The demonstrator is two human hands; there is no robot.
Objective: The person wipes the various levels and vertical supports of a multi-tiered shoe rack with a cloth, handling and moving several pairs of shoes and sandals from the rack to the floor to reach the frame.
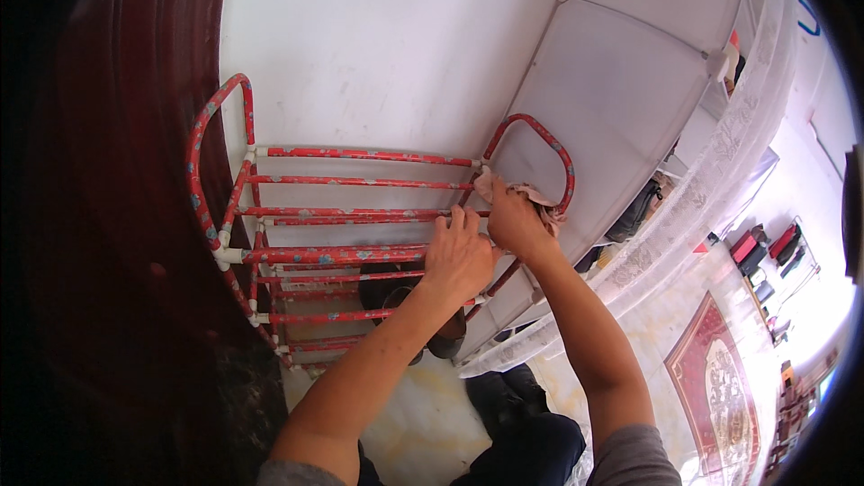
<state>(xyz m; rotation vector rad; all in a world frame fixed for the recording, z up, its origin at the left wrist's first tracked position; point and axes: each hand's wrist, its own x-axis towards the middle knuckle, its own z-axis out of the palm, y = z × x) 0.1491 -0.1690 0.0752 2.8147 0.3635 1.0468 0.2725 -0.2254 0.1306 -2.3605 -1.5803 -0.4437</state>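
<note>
A red floral-patterned tubular shoe rack [337, 255] with white plastic joints stands against the wall. My right hand [516, 219] holds a crumpled pale pink cloth [533, 196] against the rack's top right corner, below the curved end handle. Just left of it, my left hand [460, 250] rests on the right part of the top tier's bars, its fingers bent over them; whether they grip a bar is hard to tell. Dark shoes [447, 337] sit on the lower tiers, partly hidden by my left forearm.
A dark red glossy panel [148, 182] borders the rack on the left. To the right stand a white panelled cabinet [594, 81] and a white lace curtain [715, 155]. A patterned red rug [715, 385] lies on the marbled floor farther right.
</note>
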